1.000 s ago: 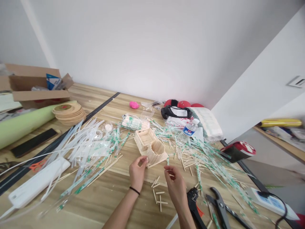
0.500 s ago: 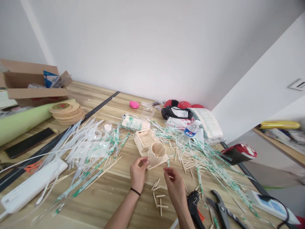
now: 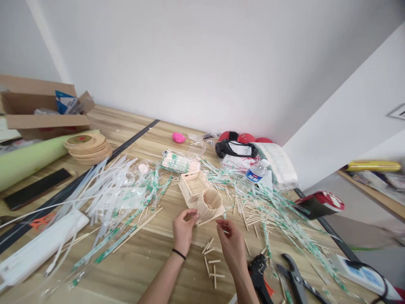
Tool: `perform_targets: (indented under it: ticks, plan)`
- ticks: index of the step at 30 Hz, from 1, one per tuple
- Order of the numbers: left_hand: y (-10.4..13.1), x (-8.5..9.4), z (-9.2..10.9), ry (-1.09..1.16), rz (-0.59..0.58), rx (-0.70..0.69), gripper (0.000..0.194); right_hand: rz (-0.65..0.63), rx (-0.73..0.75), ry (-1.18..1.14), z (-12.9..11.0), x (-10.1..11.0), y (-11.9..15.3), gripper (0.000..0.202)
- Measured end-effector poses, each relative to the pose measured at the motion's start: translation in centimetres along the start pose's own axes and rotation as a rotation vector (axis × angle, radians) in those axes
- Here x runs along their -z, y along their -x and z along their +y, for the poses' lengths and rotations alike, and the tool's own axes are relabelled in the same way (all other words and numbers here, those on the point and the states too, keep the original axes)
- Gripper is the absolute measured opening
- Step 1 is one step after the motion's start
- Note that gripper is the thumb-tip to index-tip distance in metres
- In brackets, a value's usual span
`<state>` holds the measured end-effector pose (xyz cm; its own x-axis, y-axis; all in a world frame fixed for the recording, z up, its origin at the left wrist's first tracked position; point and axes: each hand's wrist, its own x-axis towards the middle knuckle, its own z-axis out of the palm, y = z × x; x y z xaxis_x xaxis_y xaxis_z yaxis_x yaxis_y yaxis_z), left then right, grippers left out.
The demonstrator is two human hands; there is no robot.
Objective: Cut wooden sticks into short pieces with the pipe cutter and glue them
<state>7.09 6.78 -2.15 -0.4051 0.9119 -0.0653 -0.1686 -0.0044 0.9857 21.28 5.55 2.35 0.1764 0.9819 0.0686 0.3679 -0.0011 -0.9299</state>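
A small model built of wooden sticks stands mid-table, with a square open box point(image 3: 193, 185) at the back and a round stick cup point(image 3: 209, 204) in front. My left hand point(image 3: 184, 226) is at the model's front left corner, its thumb and fingertips closed on that edge. Just right of the model's base, my right hand point(image 3: 230, 240) hovers with curved fingers; whether anything lies between its fingertips is too small to tell. Several short cut sticks point(image 3: 214, 261) lie on the wood between my forearms.
A glue gun point(image 3: 257, 272) and black cutters point(image 3: 294, 276) lie at the front right. Behind are a water bottle point(image 3: 254, 175) and loose sticks point(image 3: 249, 211). Plastic strips point(image 3: 110, 190), a white power strip point(image 3: 44, 249) and wooden discs point(image 3: 88, 147) occupy the left.
The view has shifted slightly. My left hand remains at the model's corner, and my right hand keeps nearly the same place and pose beside it.
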Motion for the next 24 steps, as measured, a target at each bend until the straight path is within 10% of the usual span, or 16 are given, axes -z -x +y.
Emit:
perform_targets:
  ticks: [24]
  plan:
    - [0.2,0.3,1.2,-0.102,0.002,-0.072,0.017,0.065,0.098,-0.015,1.9,-1.5,-1.4,0.051]
